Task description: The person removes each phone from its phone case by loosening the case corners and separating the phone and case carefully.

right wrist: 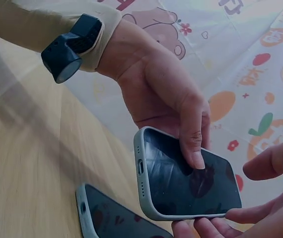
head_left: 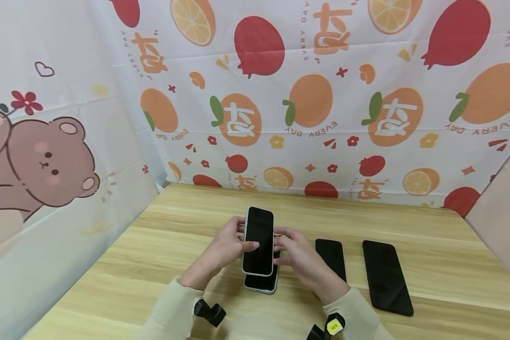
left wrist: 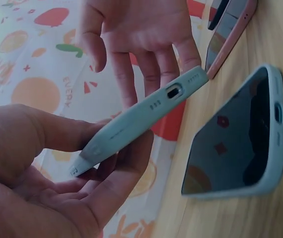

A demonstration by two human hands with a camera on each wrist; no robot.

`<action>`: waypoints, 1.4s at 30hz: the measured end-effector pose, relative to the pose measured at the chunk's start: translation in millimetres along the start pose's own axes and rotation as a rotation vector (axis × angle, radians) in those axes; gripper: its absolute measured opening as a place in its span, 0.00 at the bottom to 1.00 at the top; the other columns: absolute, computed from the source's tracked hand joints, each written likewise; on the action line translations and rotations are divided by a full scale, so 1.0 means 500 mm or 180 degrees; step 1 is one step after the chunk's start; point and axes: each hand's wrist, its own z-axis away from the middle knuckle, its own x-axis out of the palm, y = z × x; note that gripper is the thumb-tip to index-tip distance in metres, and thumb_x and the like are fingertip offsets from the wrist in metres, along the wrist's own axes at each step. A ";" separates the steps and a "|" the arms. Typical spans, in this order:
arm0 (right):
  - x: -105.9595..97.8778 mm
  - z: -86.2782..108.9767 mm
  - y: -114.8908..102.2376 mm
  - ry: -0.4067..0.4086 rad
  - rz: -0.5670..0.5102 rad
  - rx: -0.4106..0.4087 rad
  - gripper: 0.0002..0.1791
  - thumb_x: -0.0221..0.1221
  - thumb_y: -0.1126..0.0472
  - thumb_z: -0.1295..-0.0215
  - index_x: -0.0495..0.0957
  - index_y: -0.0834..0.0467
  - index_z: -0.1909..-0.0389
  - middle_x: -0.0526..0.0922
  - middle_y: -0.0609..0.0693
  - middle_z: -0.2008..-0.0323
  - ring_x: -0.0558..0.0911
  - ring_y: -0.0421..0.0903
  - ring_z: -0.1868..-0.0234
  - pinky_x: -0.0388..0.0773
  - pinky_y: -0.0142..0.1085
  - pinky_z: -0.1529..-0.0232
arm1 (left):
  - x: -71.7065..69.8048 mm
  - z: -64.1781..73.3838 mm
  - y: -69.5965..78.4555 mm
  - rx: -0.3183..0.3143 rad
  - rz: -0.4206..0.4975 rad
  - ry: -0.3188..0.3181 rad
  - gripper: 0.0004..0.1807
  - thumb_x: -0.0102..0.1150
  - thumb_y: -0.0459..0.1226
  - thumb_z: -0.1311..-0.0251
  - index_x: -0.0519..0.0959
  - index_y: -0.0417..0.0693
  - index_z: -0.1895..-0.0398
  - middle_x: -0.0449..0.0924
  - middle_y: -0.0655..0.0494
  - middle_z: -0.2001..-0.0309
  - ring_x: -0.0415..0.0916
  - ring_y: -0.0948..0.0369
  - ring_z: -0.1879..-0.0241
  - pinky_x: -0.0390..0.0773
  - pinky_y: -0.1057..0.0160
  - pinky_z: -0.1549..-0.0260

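Observation:
My left hand point(head_left: 225, 245) grips a smartphone point(head_left: 261, 224) in a pale green case, thumb on its dark screen and fingers underneath. The left wrist view shows the charging-port edge of this phone point(left wrist: 131, 121), tilted above the table. Against its right long edge rest the fingertips of my right hand point(head_left: 301, 259); those fingers are mostly straight, and the thumb stands apart from the phone in the right wrist view. A second phone point(head_left: 261, 283) in a similar pale case lies on the table below, screen up, partly hidden by the held one.
Right of my hands, a dark-screened phone point(head_left: 331, 252) lies partly behind my right wrist. Farther right is a larger dark phone point(head_left: 388, 278). The wooden table point(head_left: 153, 269) meets a fruit-print cloth point(head_left: 276, 104) at its back. A bear-print cloth point(head_left: 51, 156) hangs at left.

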 end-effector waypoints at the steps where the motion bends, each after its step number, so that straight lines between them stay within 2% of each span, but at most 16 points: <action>1: -0.006 0.003 0.000 0.0011 0.0045 -0.0009 0.27 0.46 0.62 0.29 0.61 0.66 0.31 0.69 0.62 0.44 0.70 0.52 0.48 0.81 0.42 0.52 | 0.004 -0.002 0.002 0.0004 0.0037 -0.0054 0.33 0.67 0.29 0.43 0.64 0.41 0.35 0.74 0.42 0.44 0.80 0.55 0.60 0.83 0.59 0.66; 7: -0.035 0.024 -0.005 0.0166 0.0267 -0.0028 0.27 0.47 0.61 0.29 0.63 0.63 0.31 0.68 0.60 0.38 0.71 0.53 0.45 0.80 0.46 0.48 | 0.028 -0.009 0.014 0.0042 0.0347 -0.0312 0.37 0.65 0.28 0.41 0.60 0.44 0.31 0.73 0.39 0.40 0.82 0.53 0.58 0.85 0.53 0.63; 14: -0.059 0.038 -0.014 0.0425 0.0553 -0.0170 0.24 0.46 0.64 0.27 0.65 0.60 0.32 0.73 0.59 0.50 0.74 0.51 0.51 0.84 0.44 0.54 | 0.048 -0.017 0.023 0.0025 0.0729 -0.0595 0.38 0.64 0.27 0.41 0.57 0.46 0.29 0.73 0.38 0.42 0.84 0.53 0.61 0.86 0.51 0.62; 20: -0.096 0.040 -0.007 0.0516 0.0596 -0.0182 0.24 0.46 0.63 0.26 0.61 0.60 0.31 0.75 0.60 0.51 0.76 0.48 0.57 0.83 0.40 0.57 | 0.069 -0.020 0.024 -0.0001 0.1063 -0.1048 0.36 0.62 0.26 0.40 0.58 0.45 0.30 0.76 0.39 0.46 0.85 0.52 0.60 0.86 0.49 0.61; 22: -0.109 0.041 -0.004 0.0498 0.0540 -0.0143 0.24 0.46 0.61 0.24 0.61 0.60 0.31 0.76 0.60 0.50 0.77 0.48 0.58 0.83 0.39 0.58 | 0.075 -0.018 0.024 -0.0024 0.1132 -0.1177 0.36 0.61 0.25 0.40 0.58 0.45 0.30 0.77 0.39 0.46 0.85 0.51 0.59 0.86 0.48 0.60; 28: -0.138 0.049 0.003 0.0217 0.0439 -0.0126 0.24 0.41 0.51 0.20 0.64 0.64 0.36 0.81 0.59 0.53 0.81 0.48 0.63 0.85 0.38 0.64 | 0.086 -0.013 0.019 -0.0013 0.1152 -0.1464 0.34 0.62 0.25 0.40 0.60 0.43 0.32 0.79 0.41 0.47 0.85 0.52 0.59 0.86 0.49 0.60; 32: -0.152 0.048 0.007 0.0125 0.0299 -0.0180 0.29 0.38 0.46 0.19 0.68 0.69 0.42 0.85 0.53 0.63 0.83 0.45 0.70 0.85 0.38 0.70 | 0.094 -0.015 0.020 0.0016 0.1241 -0.1687 0.35 0.62 0.24 0.42 0.60 0.40 0.32 0.80 0.42 0.47 0.85 0.51 0.59 0.86 0.49 0.62; 37: -0.161 0.043 0.009 0.0160 0.0208 -0.0188 0.32 0.38 0.42 0.20 0.71 0.69 0.48 0.85 0.49 0.73 0.82 0.43 0.77 0.83 0.37 0.76 | 0.102 -0.020 0.023 0.0019 0.1291 -0.1790 0.30 0.60 0.28 0.36 0.62 0.39 0.33 0.80 0.43 0.46 0.85 0.52 0.58 0.86 0.47 0.61; 42: -0.158 0.041 0.010 0.0324 0.0190 -0.0146 0.30 0.40 0.39 0.22 0.74 0.64 0.57 0.78 0.48 0.80 0.76 0.42 0.84 0.77 0.32 0.83 | 0.109 -0.021 0.023 0.0037 0.1209 -0.1701 0.23 0.55 0.31 0.31 0.65 0.39 0.34 0.82 0.44 0.49 0.85 0.56 0.60 0.86 0.48 0.62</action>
